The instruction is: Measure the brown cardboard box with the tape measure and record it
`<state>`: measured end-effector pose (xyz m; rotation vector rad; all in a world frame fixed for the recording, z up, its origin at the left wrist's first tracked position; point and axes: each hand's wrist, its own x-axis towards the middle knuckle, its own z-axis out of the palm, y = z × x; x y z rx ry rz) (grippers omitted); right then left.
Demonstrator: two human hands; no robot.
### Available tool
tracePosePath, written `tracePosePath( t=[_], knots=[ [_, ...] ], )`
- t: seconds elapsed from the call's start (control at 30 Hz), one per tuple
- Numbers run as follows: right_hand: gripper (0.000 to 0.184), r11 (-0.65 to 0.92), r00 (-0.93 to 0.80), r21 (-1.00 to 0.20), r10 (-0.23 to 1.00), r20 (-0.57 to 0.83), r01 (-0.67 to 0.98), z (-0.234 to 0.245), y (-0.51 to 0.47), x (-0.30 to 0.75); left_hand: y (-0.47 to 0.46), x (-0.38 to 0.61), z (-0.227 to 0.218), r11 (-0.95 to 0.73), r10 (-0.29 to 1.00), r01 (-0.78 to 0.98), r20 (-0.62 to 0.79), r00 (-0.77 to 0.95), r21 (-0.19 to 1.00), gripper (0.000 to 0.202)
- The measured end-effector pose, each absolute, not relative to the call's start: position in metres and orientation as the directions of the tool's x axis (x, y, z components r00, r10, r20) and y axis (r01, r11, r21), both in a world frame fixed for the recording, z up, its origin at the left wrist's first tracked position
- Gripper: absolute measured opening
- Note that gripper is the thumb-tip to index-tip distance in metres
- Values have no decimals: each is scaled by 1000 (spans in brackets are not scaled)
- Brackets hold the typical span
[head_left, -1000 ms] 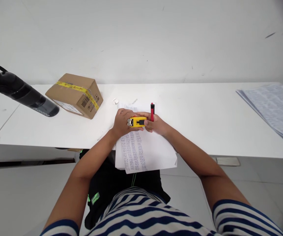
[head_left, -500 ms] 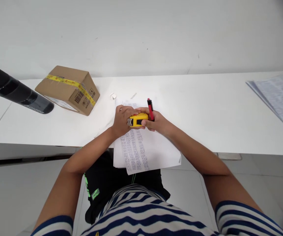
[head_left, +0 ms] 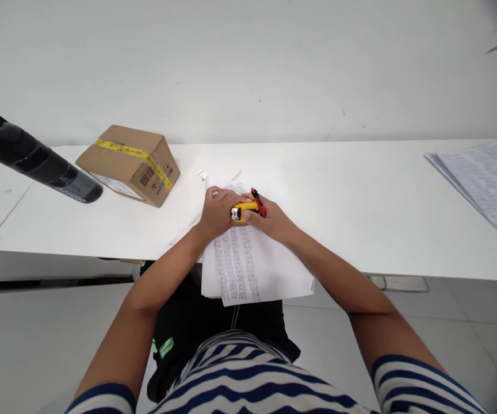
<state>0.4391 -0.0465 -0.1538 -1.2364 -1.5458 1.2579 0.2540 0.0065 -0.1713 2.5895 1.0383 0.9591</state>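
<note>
A small yellow and black tape measure [head_left: 240, 213], with a silvery metal end on its left, sits between both hands above the papers. My left hand [head_left: 219, 210] is closed over its left and far side. A small pale spot shows at the knuckles of that hand; I cannot make out what it is. My right hand [head_left: 268, 217] grips the right end with the thumb on the near face. The same hand also holds a red pen [head_left: 259, 204] with a black clip, tilted to the left. Underneath lies a stack of handwritten papers [head_left: 274, 270], overhanging the table's near edge.
On the left of the white table [head_left: 360, 201] are a taped cardboard box [head_left: 130, 164] and a dark bottle [head_left: 45, 164]. A small white piece [head_left: 202, 175] lies beyond my left hand. More written sheets [head_left: 485, 184] are at the far right.
The pen has tipped over to the left and sits lower in my right hand. The tape measure has turned slightly and shifted a little right. The view has moved slightly.
</note>
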Motion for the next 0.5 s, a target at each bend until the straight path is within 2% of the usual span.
tracePosePath(
  t=[0.17, 0.37, 0.5],
  knots=[
    [56, 16, -307, -995, 952, -17, 103, -154, -48, 439, 7, 250, -165, -740, 672, 541, 465, 576, 398, 54],
    [66, 1, -362, -999, 932, -17, 49, -158, -46, 447, 9, 246, -166, -769, 639, 433, 544, 544, 470, 62],
    [71, 31, -345, -999, 938, 15, 39, -160, -44, 446, 11, 246, -169, -706, 707, 461, 508, 491, 537, 71]
  ],
)
